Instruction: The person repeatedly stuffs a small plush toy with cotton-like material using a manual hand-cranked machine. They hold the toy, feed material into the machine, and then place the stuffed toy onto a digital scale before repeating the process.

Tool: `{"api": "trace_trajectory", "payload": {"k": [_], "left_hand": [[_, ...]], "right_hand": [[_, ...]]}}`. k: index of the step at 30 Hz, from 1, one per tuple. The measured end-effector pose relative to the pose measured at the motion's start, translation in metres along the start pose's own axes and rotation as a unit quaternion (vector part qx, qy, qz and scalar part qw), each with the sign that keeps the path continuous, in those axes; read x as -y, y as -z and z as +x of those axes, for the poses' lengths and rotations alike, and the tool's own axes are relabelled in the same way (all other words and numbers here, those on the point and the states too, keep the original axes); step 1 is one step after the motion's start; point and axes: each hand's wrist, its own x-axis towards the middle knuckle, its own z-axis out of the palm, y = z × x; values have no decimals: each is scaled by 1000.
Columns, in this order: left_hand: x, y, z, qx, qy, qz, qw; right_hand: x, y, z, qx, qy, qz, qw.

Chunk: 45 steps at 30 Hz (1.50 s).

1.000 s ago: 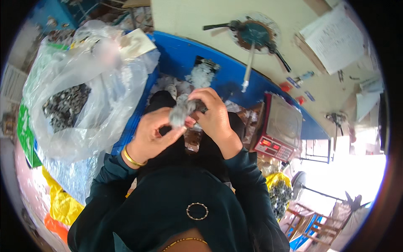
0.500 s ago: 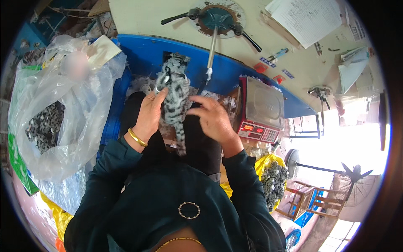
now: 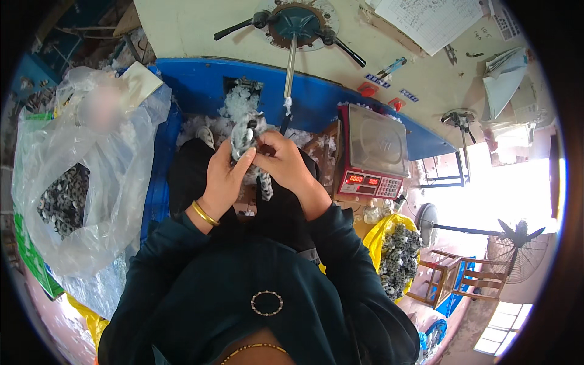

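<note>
Between my knees is a furry plush toy point(image 3: 239, 146), grey-white with black stripes, bunched up and partly covered by my fingers. Its striped tail point(image 3: 266, 185) hangs below my hands. My left hand point(image 3: 220, 176) is closed on the toy's left side, thumb toward the middle. From the other side, my right hand point(image 3: 287, 167) pinches it, and the two thumbs nearly meet. What exactly lies between the fingertips is hidden. White stuffing fluff point(image 3: 238, 102) sits just beyond the toy, by a dark opening in the blue panel point(image 3: 201, 76).
A metal tube point(image 3: 292, 67) comes down from the bench point(image 3: 201, 30) near my hands. To the right stands a red digital scale point(image 3: 374, 149); a yellow bag point(image 3: 378, 234) of furry pieces is below it. A large clear plastic bag point(image 3: 115, 201) with dark-patterned pieces fills the left.
My right hand has gone from open beside the toy to closed on it. The toy, stretched out lengthwise before, is now folded and turned between both hands. The whole view has shifted slightly.
</note>
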Motion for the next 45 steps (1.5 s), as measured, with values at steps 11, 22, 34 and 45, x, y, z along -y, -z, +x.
{"api": "trace_trajectory", "payload": {"k": [11, 22, 34, 45], "left_hand": [[11, -8, 32, 22, 207, -242, 948], [1, -31, 79, 20, 135, -212, 968], [-33, -21, 103, 184, 135, 125, 966], [-16, -39, 127, 190, 304, -196, 913]], "right_hand": [[22, 22, -8, 113, -85, 24, 990], [14, 64, 24, -67, 165, -265, 947], [-2, 82, 117, -135, 301, -273, 904], [-9, 84, 154, -258, 278, -345, 859]]}}
